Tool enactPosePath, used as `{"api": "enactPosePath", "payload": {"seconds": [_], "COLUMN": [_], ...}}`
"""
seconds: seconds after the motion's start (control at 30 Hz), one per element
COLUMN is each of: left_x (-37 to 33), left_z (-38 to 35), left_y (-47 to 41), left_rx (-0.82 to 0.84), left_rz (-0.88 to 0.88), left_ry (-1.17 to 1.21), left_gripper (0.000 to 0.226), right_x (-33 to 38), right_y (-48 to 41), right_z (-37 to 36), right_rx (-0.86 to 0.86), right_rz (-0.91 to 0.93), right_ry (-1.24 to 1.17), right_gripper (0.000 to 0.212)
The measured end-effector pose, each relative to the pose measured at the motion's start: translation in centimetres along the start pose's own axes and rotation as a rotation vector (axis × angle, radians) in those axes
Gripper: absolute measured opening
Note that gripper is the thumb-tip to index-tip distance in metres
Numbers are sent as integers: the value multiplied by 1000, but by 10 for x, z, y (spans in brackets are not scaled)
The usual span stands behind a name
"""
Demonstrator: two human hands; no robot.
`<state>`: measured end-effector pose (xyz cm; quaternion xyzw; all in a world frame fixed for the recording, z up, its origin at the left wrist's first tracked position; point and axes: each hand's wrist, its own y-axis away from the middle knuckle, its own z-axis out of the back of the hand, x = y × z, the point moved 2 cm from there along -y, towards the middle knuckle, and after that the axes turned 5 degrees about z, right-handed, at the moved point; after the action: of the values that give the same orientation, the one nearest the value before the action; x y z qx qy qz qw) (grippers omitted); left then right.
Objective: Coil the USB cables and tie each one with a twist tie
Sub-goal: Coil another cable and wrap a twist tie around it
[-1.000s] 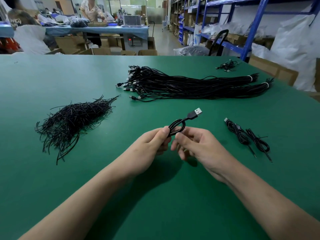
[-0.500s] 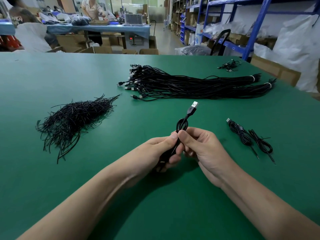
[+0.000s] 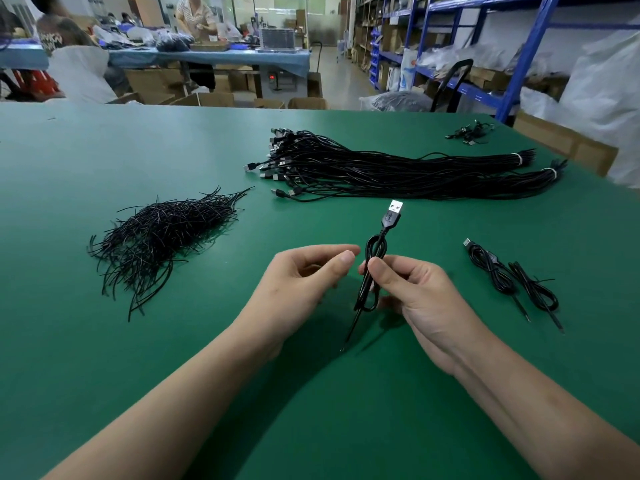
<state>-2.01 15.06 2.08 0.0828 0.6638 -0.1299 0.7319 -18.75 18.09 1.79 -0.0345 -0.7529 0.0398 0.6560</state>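
My right hand (image 3: 412, 292) pinches a coiled black USB cable (image 3: 375, 251) upright above the green table (image 3: 104, 341), its silver plug pointing up and its thin tail hanging down. My left hand (image 3: 301, 282) hovers just left of the cable, fingers loosely curled, holding nothing. A heap of black twist ties (image 3: 162, 233) lies to the left. Long uncoiled USB cables (image 3: 381, 168) lie in a bundle farther back. Two coiled, tied cables (image 3: 512, 275) rest to the right.
A few more small cables (image 3: 471, 131) lie near the far right corner of the table. Cardboard boxes (image 3: 564, 143) and blue shelving (image 3: 512, 64) stand beyond the right edge. People work at another table (image 3: 214, 57) far behind.
My left hand has let go of the coiled cable and moved slightly left. The right hand now holds the coil alone, turned upright with the plug up.
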Motion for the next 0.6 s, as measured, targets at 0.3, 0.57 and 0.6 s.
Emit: {"api": "enactPosePath", "payload": {"seconds": [0.3,0.57,0.6], "left_x": [0,-2,-2], "left_z": [-2,-4,-3], "left_y": [1,0,0], "left_rx": [378,302,277], "left_rz": [87,9,13], "left_ry": [274,183,192], "left_gripper": [31,23,22], "right_x": [4,2,1], "right_y": [7,6,7], "right_z": [-12,-8,-8], "right_rx": [316,391,404], "right_rz": [-175,-245,-247], "right_ry": [-167,-252,-240], "right_gripper": [24,23,24]}}
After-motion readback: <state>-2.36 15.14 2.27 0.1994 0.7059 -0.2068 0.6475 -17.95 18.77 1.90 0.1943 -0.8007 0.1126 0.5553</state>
